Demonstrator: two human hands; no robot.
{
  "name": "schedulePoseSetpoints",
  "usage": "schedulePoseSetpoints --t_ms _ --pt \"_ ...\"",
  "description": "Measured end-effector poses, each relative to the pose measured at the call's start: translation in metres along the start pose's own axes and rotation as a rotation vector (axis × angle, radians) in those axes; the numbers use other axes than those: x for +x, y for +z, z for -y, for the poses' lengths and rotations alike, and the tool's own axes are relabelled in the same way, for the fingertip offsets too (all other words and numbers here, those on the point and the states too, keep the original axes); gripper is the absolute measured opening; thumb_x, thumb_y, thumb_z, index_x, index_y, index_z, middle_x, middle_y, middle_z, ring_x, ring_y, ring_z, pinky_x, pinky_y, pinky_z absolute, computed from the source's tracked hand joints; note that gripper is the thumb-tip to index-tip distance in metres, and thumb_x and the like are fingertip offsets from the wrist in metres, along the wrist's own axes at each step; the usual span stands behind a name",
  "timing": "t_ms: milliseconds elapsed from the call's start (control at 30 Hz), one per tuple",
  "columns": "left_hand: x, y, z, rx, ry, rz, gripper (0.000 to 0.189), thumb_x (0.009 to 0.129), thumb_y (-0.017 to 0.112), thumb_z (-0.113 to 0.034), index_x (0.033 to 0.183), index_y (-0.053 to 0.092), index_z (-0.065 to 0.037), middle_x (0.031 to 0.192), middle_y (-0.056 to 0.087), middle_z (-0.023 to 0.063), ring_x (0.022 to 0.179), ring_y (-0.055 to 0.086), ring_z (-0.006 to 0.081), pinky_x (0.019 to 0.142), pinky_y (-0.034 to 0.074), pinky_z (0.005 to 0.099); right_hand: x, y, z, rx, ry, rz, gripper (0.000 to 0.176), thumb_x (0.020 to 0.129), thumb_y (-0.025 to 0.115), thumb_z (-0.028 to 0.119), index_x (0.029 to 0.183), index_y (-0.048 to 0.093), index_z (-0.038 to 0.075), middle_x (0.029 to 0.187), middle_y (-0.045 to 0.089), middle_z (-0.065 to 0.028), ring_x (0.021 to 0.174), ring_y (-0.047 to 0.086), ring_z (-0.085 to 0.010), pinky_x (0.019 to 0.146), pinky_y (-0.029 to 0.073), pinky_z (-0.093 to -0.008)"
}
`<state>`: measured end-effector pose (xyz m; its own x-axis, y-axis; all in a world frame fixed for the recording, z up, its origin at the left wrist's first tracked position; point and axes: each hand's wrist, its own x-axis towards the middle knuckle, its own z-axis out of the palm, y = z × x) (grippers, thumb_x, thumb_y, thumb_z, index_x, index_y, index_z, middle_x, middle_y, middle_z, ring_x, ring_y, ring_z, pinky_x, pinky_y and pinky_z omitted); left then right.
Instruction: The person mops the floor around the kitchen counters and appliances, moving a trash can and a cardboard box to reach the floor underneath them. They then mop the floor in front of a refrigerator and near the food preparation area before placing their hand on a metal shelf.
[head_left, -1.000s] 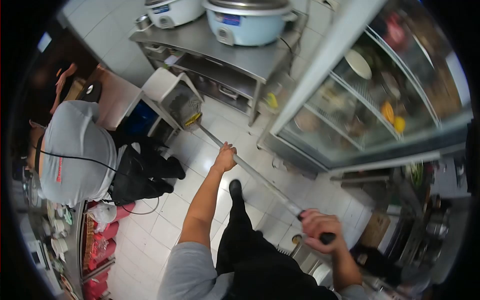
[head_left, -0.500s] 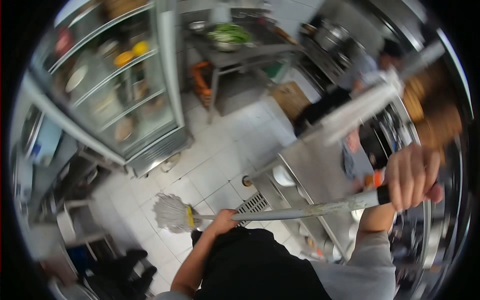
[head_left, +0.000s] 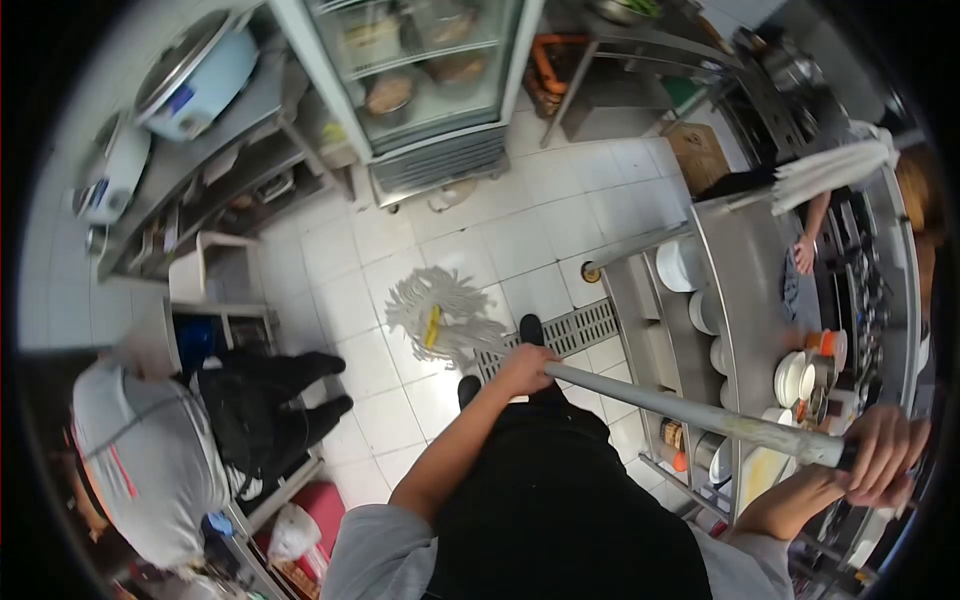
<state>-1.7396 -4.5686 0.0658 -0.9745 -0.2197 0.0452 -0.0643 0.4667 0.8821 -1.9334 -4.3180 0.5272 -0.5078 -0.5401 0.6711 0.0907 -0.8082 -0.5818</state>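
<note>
A string mop (head_left: 700, 411) slants across in front of my body. Its grey-white strands (head_left: 455, 305) are spread on the white tiled floor, with a yellow clamp (head_left: 432, 326) at their middle. My left hand (head_left: 526, 370) is closed round the lower part of the pole, above the mop head. At the pole's black-tipped upper end, on the right, my right hand (head_left: 884, 456) is wrapped round it. The pole passes in front of a steel shelf unit.
A person in grey (head_left: 150, 460) stands at the left, and another person's hand (head_left: 804, 254) rests on the steel counter (head_left: 745, 300). A glass-door fridge (head_left: 440, 160) stands ahead. A drain grate (head_left: 565, 335) lies near my feet. Large blue cookers (head_left: 200, 80) sit on the left table.
My view has swung to the left, bringing the person in grey into sight. The mop strands have spread wider on the floor. Both hands still grip the pole.
</note>
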Motion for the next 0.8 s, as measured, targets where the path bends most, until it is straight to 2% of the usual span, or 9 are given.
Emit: schedulePoseSetpoints --t_ms 133,267,333,367,467,567,633,700,800 --pt "-0.072 -0.053 0.054 0.050 -0.065 -0.186 0.016 0.065 0.071 -0.012 0.079 0.067 -0.005 0.080 0.067 0.0151 0.081 0.066 0.0384 0.074 0.052 0.0469 -0.039 0.065 -0.076 -0.025 0.060 -0.072 0.026 0.081 0.060 -0.005 0.074 0.039 0.009 0.043 0.052 -0.0045 0.031 0.047 -0.0103 0.032 0.047 -0.0252" --pt "-0.142 -0.107 0.128 0.222 -0.131 -0.383 0.009 0.067 0.069 -0.009 0.073 0.065 -0.004 0.078 0.061 0.0182 0.084 0.059 0.0407 0.078 0.049 0.0482 -0.105 0.113 -0.135 -0.212 0.352 -0.081 0.030 0.087 0.073 0.013 0.077 0.044 0.014 0.050 0.055 -0.0001 0.041 0.054 -0.0112 0.043 0.047 -0.0266" --pt "-0.169 -0.124 0.167 0.352 -0.293 -0.505 0.007 0.070 0.068 -0.006 0.072 0.062 -0.002 0.078 0.059 0.0206 0.089 0.058 0.0414 0.081 0.047 0.0503 -0.145 0.119 -0.162 -0.202 0.458 0.016 0.025 0.084 0.070 0.008 0.078 0.047 0.012 0.060 0.056 0.0019 0.054 0.059 -0.0156 0.057 0.050 -0.0356" --pt "-0.183 -0.134 0.187 0.499 -0.347 -0.477 0.008 0.072 0.067 -0.006 0.077 0.062 -0.002 0.082 0.061 0.0228 0.092 0.058 0.0420 0.085 0.046 0.0498 -0.150 0.123 -0.170 -0.216 0.608 0.116 0.022 0.081 0.067 0.002 0.075 0.048 0.011 0.063 0.058 -0.0002 0.059 0.062 -0.0187 0.066 0.051 -0.0421" --pt "-0.210 -0.139 0.204 0.703 -0.783 -0.334 0.033 0.081 0.064 -0.008 0.114 0.064 -0.003 0.126 0.059 0.0240 0.123 0.053 0.0401 0.104 0.044 0.0470 -0.227 0.106 -0.197 -0.240 0.610 0.258 0.024 0.075 0.070 -0.008 0.074 0.055 0.010 0.069 0.060 -0.0043 0.064 0.063 -0.0225 0.084 0.049 -0.0468" --pt "-0.225 -0.117 0.194 0.788 -0.821 -0.122 0.045 0.081 0.067 -0.010 0.126 0.061 -0.004 0.135 0.053 0.0233 0.132 0.047 0.0393 0.107 0.042 0.0485 -0.257 0.111 -0.165 -0.269 0.607 0.322 0.025 0.075 0.072 -0.008 0.074 0.054 0.009 0.068 0.062 -0.0048 0.066 0.064 -0.0227 0.083 0.051 -0.0471" --pt "-0.230 -0.084 0.166 0.744 -0.760 -0.082 0.049 0.078 0.071 -0.011 0.125 0.061 -0.004 0.132 0.055 0.0238 0.131 0.049 0.0402 0.106 0.043 0.0480 -0.269 0.108 -0.122 -0.295 0.605 0.294 0.027 0.074 0.074 -0.008 0.072 0.054 0.009 0.066 0.061 -0.0045 0.065 0.064 -0.0227 0.080 0.051 -0.0476" --pt "-0.230 -0.037 0.147 0.697 -0.617 -0.117 0.040 0.075 0.074 -0.012 0.112 0.066 -0.003 0.124 0.060 0.0241 0.125 0.052 0.0416 0.106 0.043 0.0479 -0.275 0.095 -0.068 -0.335 0.615 0.228 0.028 0.072 0.076 -0.005 0.068 0.053 0.009 0.064 0.060 -0.0034 0.063 0.064 -0.0220 0.075 0.052 -0.0471" --pt "-0.218 0.031 0.054 0.527 -0.544 -0.058 0.023 0.072 0.075 -0.015 0.090 0.069 -0.001 0.110 0.065 0.0251 0.110 0.059 0.0432 0.099 0.048 0.0493 -0.279 0.077 0.021 -0.326 0.540 0.074 0.028 0.071 0.078 0.000 0.066 0.053 0.010 0.059 0.058 -0.0003 0.057 0.063 -0.0195 0.069 0.052 -0.0430"
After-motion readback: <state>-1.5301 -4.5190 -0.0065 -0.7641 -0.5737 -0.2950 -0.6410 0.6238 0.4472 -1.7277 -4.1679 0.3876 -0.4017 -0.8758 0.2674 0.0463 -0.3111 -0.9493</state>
